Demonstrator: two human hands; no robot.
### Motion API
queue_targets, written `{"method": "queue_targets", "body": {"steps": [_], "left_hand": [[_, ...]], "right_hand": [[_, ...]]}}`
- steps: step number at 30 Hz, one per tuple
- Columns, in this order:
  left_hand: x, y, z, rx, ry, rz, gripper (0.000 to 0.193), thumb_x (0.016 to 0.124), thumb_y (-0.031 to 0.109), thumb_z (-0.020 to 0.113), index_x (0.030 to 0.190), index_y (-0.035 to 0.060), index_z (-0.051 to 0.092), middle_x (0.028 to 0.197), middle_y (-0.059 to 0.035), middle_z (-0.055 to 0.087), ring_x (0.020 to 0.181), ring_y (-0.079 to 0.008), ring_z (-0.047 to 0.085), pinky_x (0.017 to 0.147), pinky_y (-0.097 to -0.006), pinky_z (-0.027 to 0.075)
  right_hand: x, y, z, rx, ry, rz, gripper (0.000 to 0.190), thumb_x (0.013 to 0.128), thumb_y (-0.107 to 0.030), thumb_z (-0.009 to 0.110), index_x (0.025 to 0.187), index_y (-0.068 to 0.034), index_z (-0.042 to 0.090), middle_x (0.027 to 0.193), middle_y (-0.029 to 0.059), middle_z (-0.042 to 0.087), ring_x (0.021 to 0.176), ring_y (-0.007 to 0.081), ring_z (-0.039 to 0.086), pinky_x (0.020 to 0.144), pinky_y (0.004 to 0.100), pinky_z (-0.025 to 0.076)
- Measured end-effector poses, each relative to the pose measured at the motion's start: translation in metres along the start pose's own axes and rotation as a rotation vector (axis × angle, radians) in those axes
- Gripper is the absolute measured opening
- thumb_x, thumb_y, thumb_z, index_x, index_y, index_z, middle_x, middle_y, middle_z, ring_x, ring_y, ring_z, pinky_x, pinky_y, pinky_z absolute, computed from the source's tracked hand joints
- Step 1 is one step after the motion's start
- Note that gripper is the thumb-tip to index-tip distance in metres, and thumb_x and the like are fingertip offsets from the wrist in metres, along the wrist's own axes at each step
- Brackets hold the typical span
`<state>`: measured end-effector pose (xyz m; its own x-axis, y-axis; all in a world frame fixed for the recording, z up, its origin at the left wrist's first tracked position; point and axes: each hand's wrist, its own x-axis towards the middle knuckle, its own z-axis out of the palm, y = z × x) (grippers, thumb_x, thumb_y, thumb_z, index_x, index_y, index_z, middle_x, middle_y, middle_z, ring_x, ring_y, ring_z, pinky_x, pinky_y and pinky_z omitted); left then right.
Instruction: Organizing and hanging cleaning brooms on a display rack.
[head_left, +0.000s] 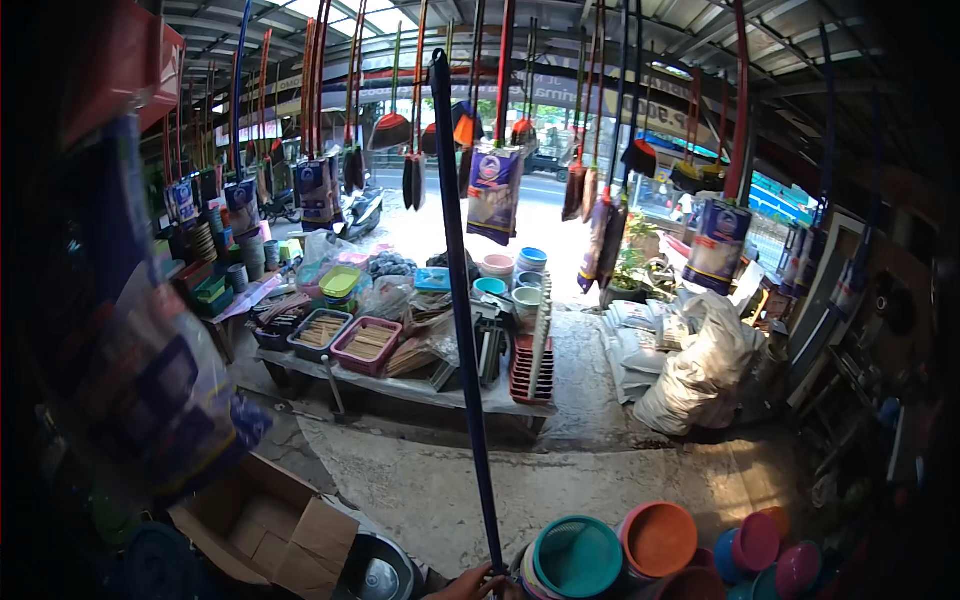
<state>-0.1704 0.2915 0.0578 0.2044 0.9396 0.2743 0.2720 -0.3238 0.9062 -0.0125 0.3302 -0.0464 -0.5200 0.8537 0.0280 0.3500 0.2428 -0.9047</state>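
A long dark blue pole, a broom or mop handle with a hanging loop at its top, stands nearly upright before me. At the bottom edge my left hand grips its lower part from the left. My right hand is close against it, its fingers around the pole just to the right; both hands are largely cut off by the picture's edge. The pole's lower end is hidden. Beside my hands are stacked baskets topped by a teal one, and an open cardboard box lies to the left.
Brooms and packaged mops hang from the roof. A low table ahead bears baskets of wooden sticks, tubs and plastic racks. White sacks stand at right. Orange and pink containers are at lower right; packaged goods hang near at left.
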Motion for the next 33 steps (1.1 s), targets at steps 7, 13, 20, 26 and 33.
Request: {"method": "queue_targets", "body": {"steps": [7, 13, 20, 26, 33], "left_hand": [[0.100, -0.023, -0.101, -0.194, 0.040, -0.329, 0.036, 0.100, 0.019, 0.050, 0.131, -0.0002, 0.048, 0.116, -0.0139, 0.062, 0.110, -0.0221, 0.061, 0.094, -0.0350, 0.048], [0.157, -0.042, -0.160, -0.302, 0.325, -0.278, 0.035, 0.100, 0.014, 0.049, 0.133, 0.0006, 0.046, 0.117, -0.0120, 0.062, 0.111, -0.0198, 0.060, 0.095, -0.0331, 0.047], [0.206, -0.112, -0.226, -0.397, 0.607, -0.234, 0.034, 0.100, 0.013, 0.049, 0.131, -0.0003, 0.046, 0.116, -0.0105, 0.062, 0.111, -0.0185, 0.059, 0.095, -0.0315, 0.046], [0.255, -0.121, -0.296, -0.419, 0.856, -0.335, 0.038, 0.101, 0.017, 0.046, 0.136, 0.0020, 0.043, 0.110, -0.0091, 0.062, 0.104, -0.0163, 0.060, 0.088, -0.0285, 0.048], [0.274, -0.125, -0.353, -0.397, 1.180, -0.450, 0.035, 0.101, 0.023, 0.049, 0.133, 0.0075, 0.049, 0.099, -0.0055, 0.063, 0.083, -0.0124, 0.059, 0.070, -0.0262, 0.051]], "right_hand": [[0.120, -0.031, -0.003, -0.097, -0.170, -0.076, 0.034, 0.091, -0.035, 0.059, 0.101, -0.003, 0.061, 0.084, 0.0204, 0.064, 0.077, 0.0339, 0.065, 0.065, 0.0417, 0.048], [0.239, -0.044, -0.010, -0.190, -0.370, -0.220, 0.035, 0.091, -0.036, 0.058, 0.101, -0.003, 0.061, 0.084, 0.0207, 0.064, 0.077, 0.0339, 0.065, 0.064, 0.0416, 0.048], [0.382, -0.050, 0.011, -0.230, -0.565, -0.461, 0.037, 0.092, -0.038, 0.058, 0.100, -0.002, 0.061, 0.083, 0.0212, 0.064, 0.076, 0.0338, 0.065, 0.064, 0.0415, 0.048], [0.506, -0.079, 0.036, -0.148, -0.708, -0.471, 0.041, 0.092, -0.043, 0.057, 0.101, -0.003, 0.061, 0.081, 0.0228, 0.064, 0.076, 0.0341, 0.065, 0.064, 0.0420, 0.049], [0.554, -0.094, 0.081, -0.181, -0.765, -0.363, 0.041, 0.095, -0.030, 0.053, 0.126, -0.004, 0.050, 0.100, 0.0247, 0.063, 0.091, 0.0386, 0.062, 0.076, 0.0439, 0.048]]}}
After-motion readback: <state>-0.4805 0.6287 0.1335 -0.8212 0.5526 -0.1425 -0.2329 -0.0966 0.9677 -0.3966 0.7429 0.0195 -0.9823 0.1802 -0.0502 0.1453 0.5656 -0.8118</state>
